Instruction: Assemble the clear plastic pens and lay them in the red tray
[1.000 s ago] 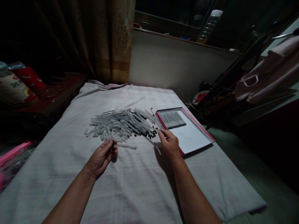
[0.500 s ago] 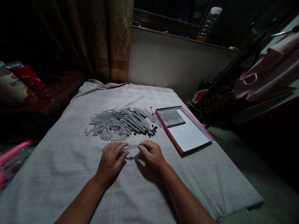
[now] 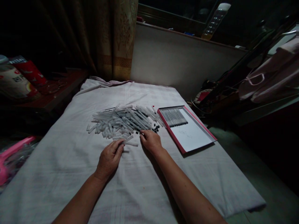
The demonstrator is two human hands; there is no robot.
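My left hand [image 3: 111, 155] is closed around two translucent pen barrels [image 3: 132, 144], whose ends stick out to the right in a narrow V. At the front right edge of a pile of pen parts [image 3: 121, 119], my right hand [image 3: 151, 140] has its thumb and fingers pinched together. What lies between those fingertips, if anything, is too small to make out. Clear barrels, shorter clear caps and dark refills make up the pile. Several small black plugs [image 3: 156, 128] lie just beyond my right hand.
Right of the pile is a shallow red-edged box lid [image 3: 198, 133] with a row of black-tipped pens [image 3: 174, 117] inside. A pale cloth [image 3: 130, 193] covers the table. A side table with packages [image 3: 18, 81] stands left; a pink object [image 3: 14, 152] is at the lower left.
My right hand has let go of the pieces held between both hands and moved up to the pile's edge. My left hand keeps the barrels, now angled apart. The view has shifted slightly.
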